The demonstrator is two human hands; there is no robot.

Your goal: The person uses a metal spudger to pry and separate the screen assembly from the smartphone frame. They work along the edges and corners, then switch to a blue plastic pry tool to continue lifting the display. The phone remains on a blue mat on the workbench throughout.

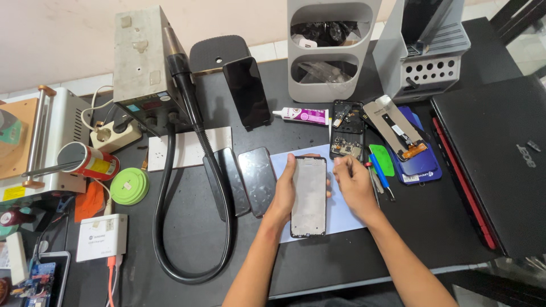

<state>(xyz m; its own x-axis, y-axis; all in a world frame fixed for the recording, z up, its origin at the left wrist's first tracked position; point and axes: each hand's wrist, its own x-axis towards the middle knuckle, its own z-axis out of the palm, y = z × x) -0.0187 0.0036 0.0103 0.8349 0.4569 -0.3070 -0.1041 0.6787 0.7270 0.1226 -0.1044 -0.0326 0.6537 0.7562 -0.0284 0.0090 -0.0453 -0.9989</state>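
Phone frame lies lengthwise on a pale blue mat on the dark surface, just in front of the person. Left hand is closed around its left edge, thumb on top, steadying it. Right hand rests at the frame's right edge, fingers curled together; whether they pinch a small tool cannot be told. Just beyond, an opened phone body shows its circuit board, with a loose display panel and its orange flex beside it. A tube of adhesive lies nearby. Two dark phones sit close to the left wrist. A judgement: pressing or prying too hard at the thin frame edge could bend it, a slip could scratch the pale inner face, and a sweeping elbow could knock the neighbouring phones
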